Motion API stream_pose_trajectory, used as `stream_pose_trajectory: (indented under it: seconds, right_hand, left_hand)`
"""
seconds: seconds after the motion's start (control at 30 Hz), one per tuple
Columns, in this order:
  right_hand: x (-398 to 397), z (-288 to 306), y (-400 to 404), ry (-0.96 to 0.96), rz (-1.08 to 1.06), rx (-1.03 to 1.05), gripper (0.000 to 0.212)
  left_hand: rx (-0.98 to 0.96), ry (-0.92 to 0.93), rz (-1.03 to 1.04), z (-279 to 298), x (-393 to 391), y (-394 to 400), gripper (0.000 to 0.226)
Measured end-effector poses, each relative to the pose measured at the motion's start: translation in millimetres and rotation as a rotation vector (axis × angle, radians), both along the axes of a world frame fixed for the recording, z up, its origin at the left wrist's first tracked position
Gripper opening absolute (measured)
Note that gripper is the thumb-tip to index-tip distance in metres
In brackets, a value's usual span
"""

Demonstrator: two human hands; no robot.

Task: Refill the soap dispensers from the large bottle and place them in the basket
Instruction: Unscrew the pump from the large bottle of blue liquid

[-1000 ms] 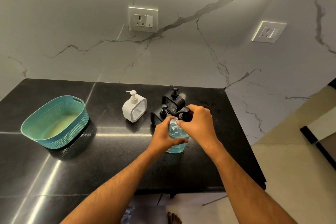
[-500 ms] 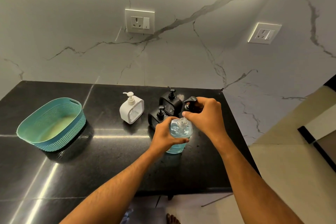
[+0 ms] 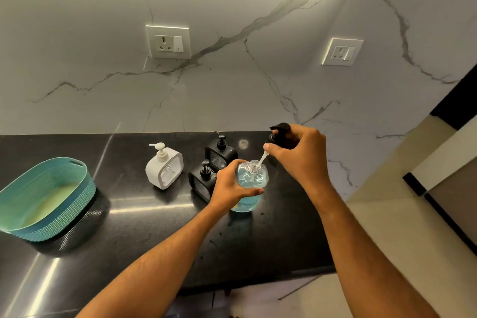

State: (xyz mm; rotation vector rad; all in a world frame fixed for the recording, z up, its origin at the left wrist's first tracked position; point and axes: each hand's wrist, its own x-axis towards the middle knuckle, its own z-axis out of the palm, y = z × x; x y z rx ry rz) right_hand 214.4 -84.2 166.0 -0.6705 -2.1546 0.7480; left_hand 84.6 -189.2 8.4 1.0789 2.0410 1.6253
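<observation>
Bottle (image 3: 251, 183) gripped by left hand (image 3: 229, 186); right hand (image 3: 296, 152) holds pump (image 3: 280, 131).

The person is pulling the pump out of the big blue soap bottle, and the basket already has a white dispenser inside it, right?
Not quite. The head view shows the white dispenser standing on the black counter, not inside the basket. The right hand is indeed lifting the pump from the blue soap bottle.

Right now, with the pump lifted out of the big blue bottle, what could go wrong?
1. The tube under the pump head in the right hand may drip soap on the black counter.
2. The large bottle stands open; only the left hand steadies it, so a slip could spill it.
3. The two black dispensers stand close beside the bottle and could be knocked.
</observation>
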Motion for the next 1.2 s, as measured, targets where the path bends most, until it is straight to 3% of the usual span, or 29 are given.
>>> stream_pose_trajectory:
  seconds: [0.57,0.87,1.2]
  right_hand:
    - [20.9,35.9,64.2,0.142,-0.124,0.016,0.030]
    - [29.7,42.9,72.6,0.173,-0.145,0.021,0.023]
    - [40.1,36.7,90.1,0.211,-0.164,-0.056,0.029]
  left_hand:
    - [-0.060,-0.014,-0.001,-11.5,-11.1,74.9,0.073]
    - [-0.062,-0.032,-0.008,-10.9,-21.0,84.8,0.073]
    - [-0.048,-0.059,-0.001,-10.4,-27.1,98.8,0.078]
